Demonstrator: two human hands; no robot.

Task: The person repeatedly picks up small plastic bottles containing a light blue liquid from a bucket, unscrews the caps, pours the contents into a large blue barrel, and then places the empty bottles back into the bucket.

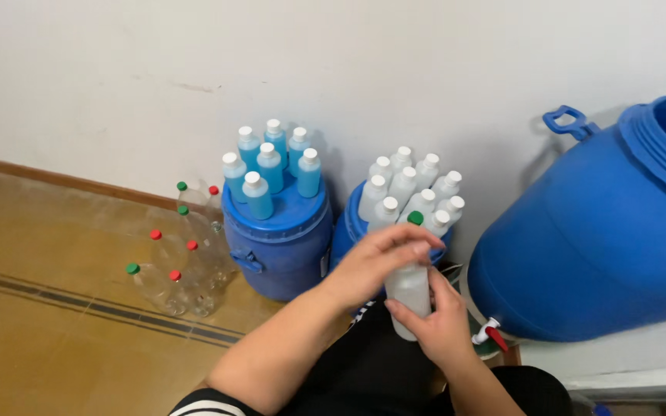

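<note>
My right hand point(435, 325) grips the body of a clear plastic bottle point(410, 293) held upright over my lap. My left hand point(379, 258) is closed over its top, fingers around the cap. Just behind it a green cap point(415, 218) shows among several white-capped clear bottles point(414, 189) that stand on a blue drum point(346, 227).
Several white-capped bottles of blue liquid point(271, 166) stand on another small blue drum point(279, 246). Clear bottles with red and green caps point(179, 262) stand on the tan floor at left. A large blue barrel point(603, 231) with a red-and-white tap point(489, 333) is tilted at right.
</note>
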